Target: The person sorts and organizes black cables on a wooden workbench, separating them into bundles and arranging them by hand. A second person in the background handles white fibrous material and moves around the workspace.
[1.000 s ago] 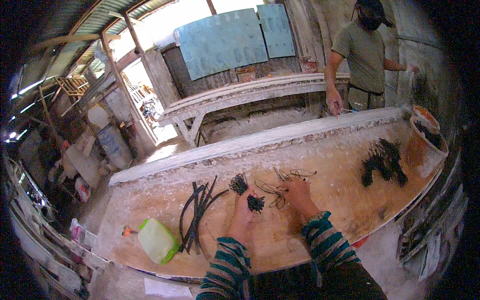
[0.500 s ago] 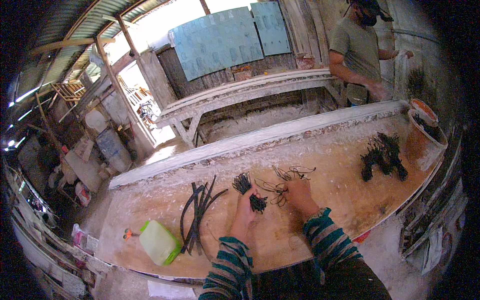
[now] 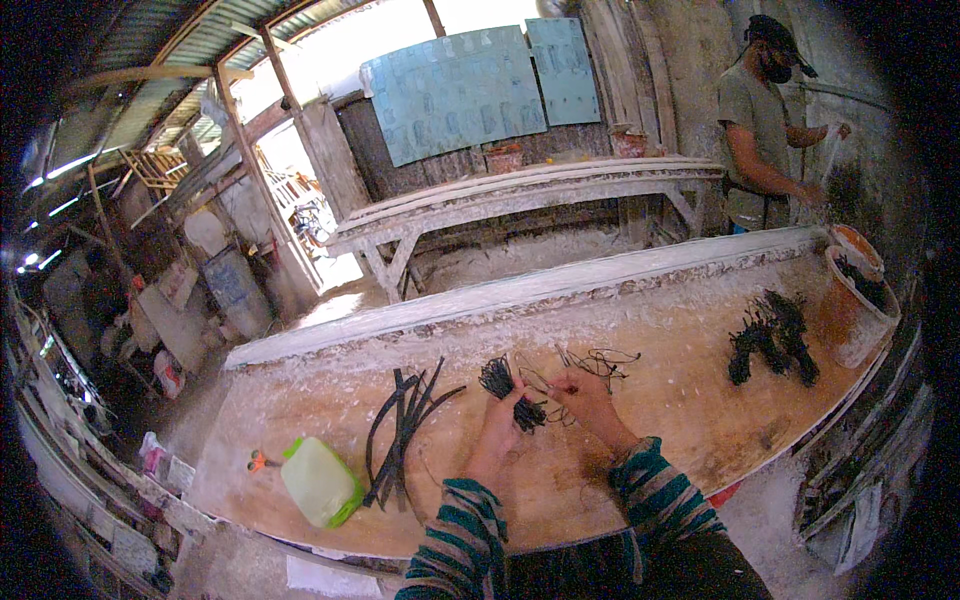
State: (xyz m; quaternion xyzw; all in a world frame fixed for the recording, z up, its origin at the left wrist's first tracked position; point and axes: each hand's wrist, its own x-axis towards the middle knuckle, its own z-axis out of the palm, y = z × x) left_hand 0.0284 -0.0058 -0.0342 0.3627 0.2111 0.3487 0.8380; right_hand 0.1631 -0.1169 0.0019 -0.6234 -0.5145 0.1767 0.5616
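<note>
Between the long edges of the table (image 3: 300,395), the left hand (image 3: 503,418) was wrapped round the bundle (image 3: 496,378), apparently keeping it together; the right hand (image 3: 592,402), nearly closed, pinched loose cords (image 3: 606,365), seemingly for control.

Both hands (image 3: 501,422) on black cords (image 3: 496,377)

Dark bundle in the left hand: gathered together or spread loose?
Gathered together: the dark bundle is gripped in the left hand, its strands bunched at both visible ends.

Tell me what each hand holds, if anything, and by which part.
Left hand: a bundle of dark strands, around its middle. Right hand: at thin strands; hold unclear.
</note>
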